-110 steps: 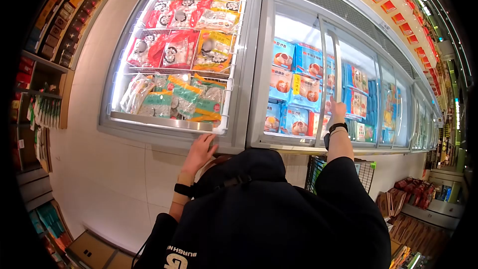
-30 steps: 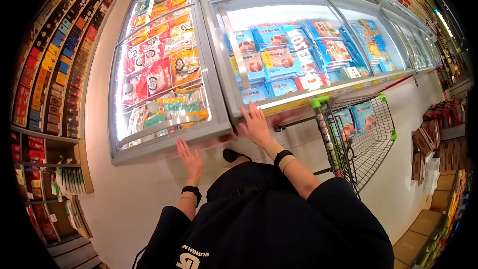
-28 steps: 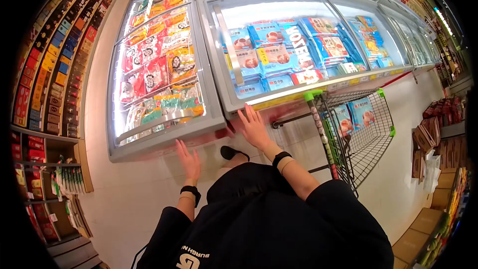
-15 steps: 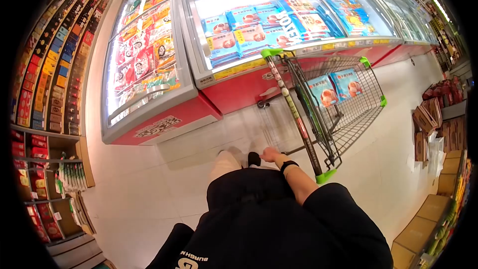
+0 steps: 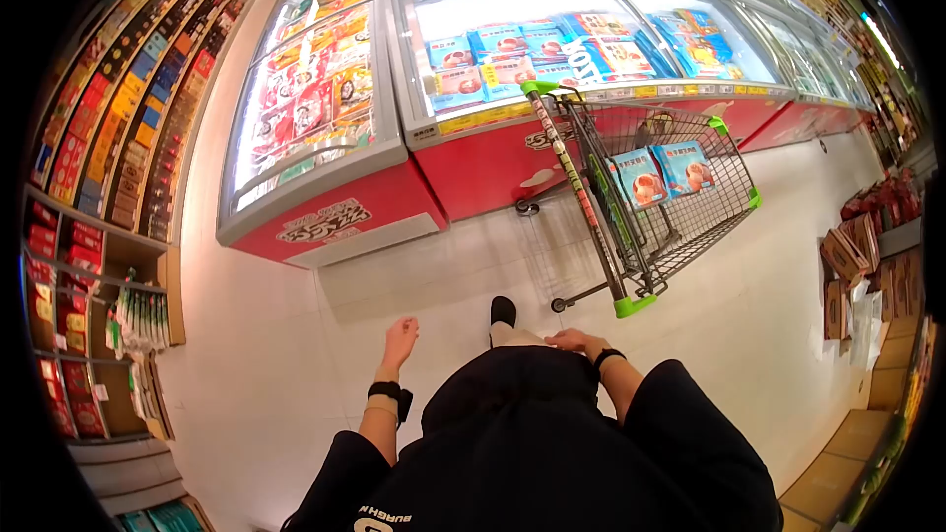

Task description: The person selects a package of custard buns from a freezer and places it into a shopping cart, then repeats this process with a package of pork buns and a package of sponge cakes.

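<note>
I stand back from two chest freezers with red bases. My left hand (image 5: 399, 338) hangs free over the white floor, fingers loose, holding nothing. My right hand (image 5: 572, 339) rests against my dark clothing, empty too. A wire shopping cart (image 5: 690, 227) with green corner caps stands to my right front, its handle bar (image 5: 576, 202) toward me. Two blue frozen packs (image 5: 660, 173) lie in the cart's basket. The right freezer (image 5: 493, 153) holds blue boxes under shut glass lids. The left freezer (image 5: 325, 212) holds red and yellow bags.
Shelves of boxed goods (image 5: 99, 138) line the left wall. Cardboard boxes and brown packets (image 5: 857, 256) sit on the floor at the right. More freezers (image 5: 788, 89) run on to the far right. White tiled floor (image 5: 266, 365) lies between me and the freezers.
Both hands have come off the freezer rims, and I have stepped back. The right freezer's lid, open 3.7 s ago, is shut. My left hand has come back into view.
</note>
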Available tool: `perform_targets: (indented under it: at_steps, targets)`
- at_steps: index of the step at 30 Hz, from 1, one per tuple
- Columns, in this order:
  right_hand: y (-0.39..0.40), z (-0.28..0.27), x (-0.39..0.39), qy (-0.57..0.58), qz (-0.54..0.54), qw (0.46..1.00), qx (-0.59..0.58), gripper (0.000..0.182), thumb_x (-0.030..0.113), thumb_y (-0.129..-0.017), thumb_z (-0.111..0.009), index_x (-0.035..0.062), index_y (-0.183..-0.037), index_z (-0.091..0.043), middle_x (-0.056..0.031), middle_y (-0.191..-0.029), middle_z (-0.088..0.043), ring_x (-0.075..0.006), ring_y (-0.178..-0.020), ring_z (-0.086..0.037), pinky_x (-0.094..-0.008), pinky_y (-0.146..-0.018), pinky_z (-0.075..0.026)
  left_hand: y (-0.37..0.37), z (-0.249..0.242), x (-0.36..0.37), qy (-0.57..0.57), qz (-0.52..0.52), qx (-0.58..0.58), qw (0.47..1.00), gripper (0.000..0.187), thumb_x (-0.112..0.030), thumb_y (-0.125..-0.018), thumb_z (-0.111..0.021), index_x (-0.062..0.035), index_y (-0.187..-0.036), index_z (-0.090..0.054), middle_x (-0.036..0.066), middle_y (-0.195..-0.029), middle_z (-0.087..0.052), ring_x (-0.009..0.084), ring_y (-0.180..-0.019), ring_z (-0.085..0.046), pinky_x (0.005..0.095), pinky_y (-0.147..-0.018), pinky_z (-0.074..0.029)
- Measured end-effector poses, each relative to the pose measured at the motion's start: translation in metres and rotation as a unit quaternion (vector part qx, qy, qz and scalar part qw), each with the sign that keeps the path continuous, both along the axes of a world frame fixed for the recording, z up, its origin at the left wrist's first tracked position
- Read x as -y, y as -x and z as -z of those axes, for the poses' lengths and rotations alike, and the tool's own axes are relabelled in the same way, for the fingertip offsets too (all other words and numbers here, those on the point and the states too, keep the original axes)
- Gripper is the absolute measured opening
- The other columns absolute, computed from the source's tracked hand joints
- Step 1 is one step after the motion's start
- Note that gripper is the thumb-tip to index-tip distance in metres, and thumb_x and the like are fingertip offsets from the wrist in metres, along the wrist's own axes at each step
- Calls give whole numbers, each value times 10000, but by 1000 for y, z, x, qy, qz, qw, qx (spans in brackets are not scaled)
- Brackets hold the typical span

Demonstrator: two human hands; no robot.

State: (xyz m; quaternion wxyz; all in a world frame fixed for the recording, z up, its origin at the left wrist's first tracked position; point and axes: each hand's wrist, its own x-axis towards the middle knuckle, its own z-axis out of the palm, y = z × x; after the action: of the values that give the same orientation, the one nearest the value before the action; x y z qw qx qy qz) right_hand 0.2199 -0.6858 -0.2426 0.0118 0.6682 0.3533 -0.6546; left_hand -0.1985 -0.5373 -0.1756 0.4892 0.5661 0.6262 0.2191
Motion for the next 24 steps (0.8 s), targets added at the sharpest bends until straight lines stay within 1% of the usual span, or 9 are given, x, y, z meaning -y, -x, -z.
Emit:
perform_targets:
  at_steps: [5,6,9,10,11,13,15,20,24]
  targets:
    - [32,12,52,13,8,998,-66,702,621,-894,-493,3,-1198,-636,-143,-1206,-630,-245,-1099,-587,-357,-935,-461,-29,-14,70,92,201,-95,971,354,-343,-874,-628,-35,-1033,-702,156,-947,-709,263,-857,-684,365,-801,-529]
    - [40,13,51,-2,-84,995,-45,835,709,-850,-436,4,-1274,-580,-208,-1272,-590,-364,-1139,-582,-408,-979,-436,-26,-2,95,125,249,-118,953,357,-361,-868,-633,-53,-1030,-713,155,-969,-711,276,-869,-684,375,-816,-528]
    - [59,-73,74,-41,-39,987,-151,934,751,-838,-379,0,-1388,-450,-236,-1385,-484,-383,-1252,-492,-415,-1042,-382,-3,61,190,148,431,-178,872,407,-459,-841,-613,-100,-987,-740,154,-979,-711,327,-934,-667,410,-867,-517]
    - [59,-36,85,-57,-130,988,-51,986,754,-835,-377,-8,-1458,-321,-246,-1461,-382,-360,-1340,-397,-387,-1099,-313,4,89,222,202,423,-215,857,472,-486,-832,-608,-121,-1117,-698,186,-1089,-678,345,-955,-657,433,-869,-518]
    - [60,-28,98,-37,-113,992,-33,1000,756,-833,-379,-24,-1457,-313,-246,-1480,-350,-344,-1384,-335,-371,-1132,-255,-14,25,234,381,298,-188,855,600,-529,-852,-570,-75,-1242,-615,212,-1202,-625,368,-1021,-629,484,-888,-499]
    - [52,-27,117,-38,-127,991,2,987,743,-844,-379,-29,-1454,-314,-248,-1478,-352,-341,-1376,-347,-378,-1131,-259,5,32,275,431,107,-22,896,620,-590,-893,-499,-73,-1204,-640,179,-1111,-650,325,-1028,-607,429,-893,-481]
    - [34,13,142,-48,-66,995,-52,963,729,-855,-380,-25,-1451,-327,-246,-1471,-365,-344,-1371,-352,-384,-1131,-261,18,40,285,455,136,-2,880,667,-589,-894,-478,-25,-1229,-602,194,-1195,-609,350,-1116,-565,469,-933,-464]
    - [-11,-14,213,56,150,978,-135,961,729,-874,-368,-27,-1464,-296,-213,-1499,-331,-354,-1382,-315,-454,-1131,-245,-1,37,287,499,178,1,848,718,-632,-893,-414,-53,-1285,-575,180,-1294,-564,333,-1179,-542,471,-972,-448]
    - [-40,-30,277,114,218,966,-82,1012,784,-847,-332,10,-1493,-239,-212,-1531,-264,-377,-1422,-225,-511,-1151,-148,-41,56,285,482,192,-10,855,696,-640,-914,-406,-62,-1260,-582,102,-1129,-613,223,-835,-546,335,-750,-446]
